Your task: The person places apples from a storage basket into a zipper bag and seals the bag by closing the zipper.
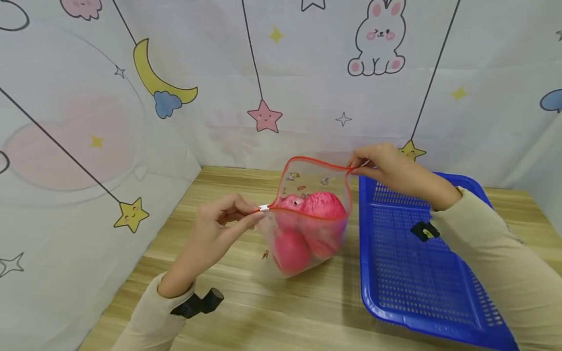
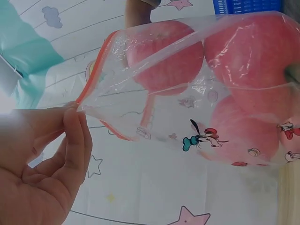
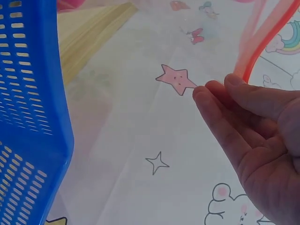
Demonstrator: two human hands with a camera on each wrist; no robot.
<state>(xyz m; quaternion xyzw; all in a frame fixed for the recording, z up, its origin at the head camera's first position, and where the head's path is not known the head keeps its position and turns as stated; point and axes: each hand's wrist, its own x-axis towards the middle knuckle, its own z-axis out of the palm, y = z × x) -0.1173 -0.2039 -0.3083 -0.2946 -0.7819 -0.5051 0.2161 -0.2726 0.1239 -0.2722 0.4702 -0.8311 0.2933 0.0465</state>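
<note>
A clear zip bag (image 1: 272, 229) with a red-orange zip edge and small cartoon prints hangs upright over the table, its mouth open. Several pinkish-red apples (image 1: 325, 204) lie inside it; they also show as apples (image 2: 164, 56) through the plastic in the left wrist view. My left hand (image 1: 219, 229) pinches the left corner of the mouth, by the white zip slider (image 1: 264, 208). Between thumb and fingers, my right hand (image 1: 386, 165) pinches the opposite corner; in the right wrist view the red zip edge (image 3: 265, 42) runs up from its fingertips.
On the right stands a blue perforated plastic basket (image 1: 366, 273), partly covered by my right forearm. Both are on a wood-grain table (image 1: 281, 312). A white cloth (image 1: 307, 87) printed with stars, a moon and a rabbit hangs behind and at the left.
</note>
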